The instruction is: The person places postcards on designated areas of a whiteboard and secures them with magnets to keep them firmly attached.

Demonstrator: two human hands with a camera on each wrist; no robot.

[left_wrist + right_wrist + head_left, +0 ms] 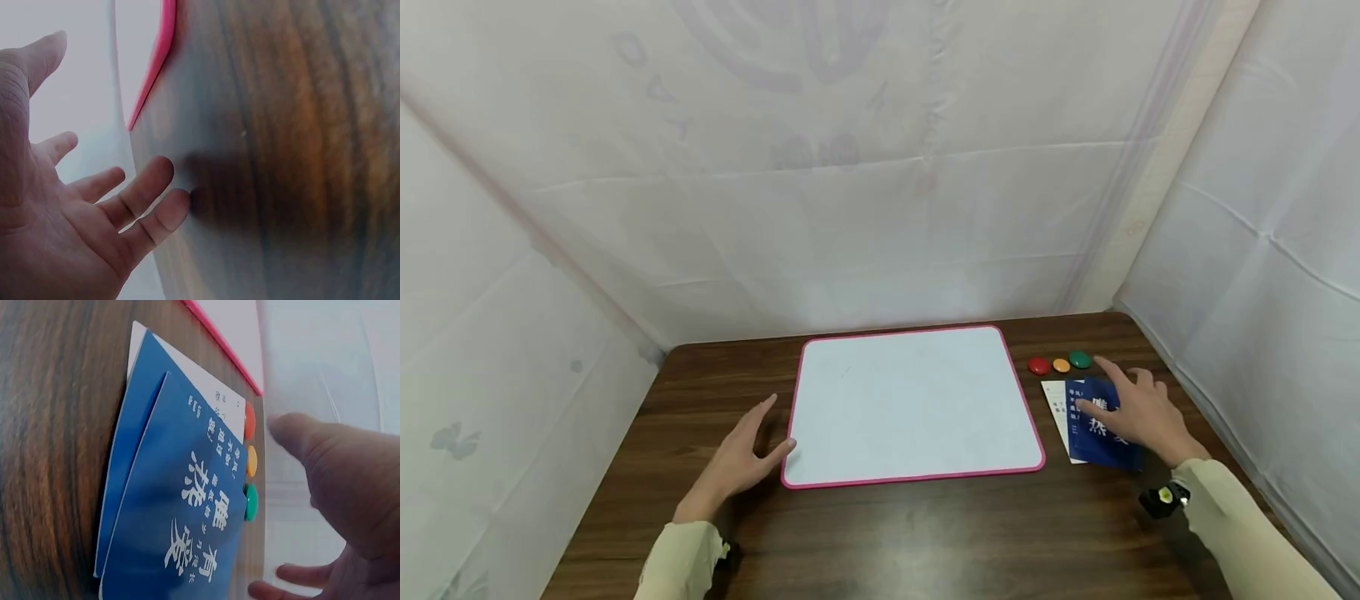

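Head view | one whiteboard [914, 404] | three magnets [1061, 363] | two blue cards [1101, 425] | both hands spread, empty

The board [913, 404] by the left hand [741, 461] is white with a pink rim. Under the right hand [1142, 414] lies a dark blue card [1097, 437] with white characters, on a white card [1057, 406] with small dark print. Just beyond its fingertips sit red [1039, 365], orange [1061, 365] and green [1079, 359] magnets. The table [880, 533] is dark brown woodgrain; the sleeves [1247, 525] are beige.
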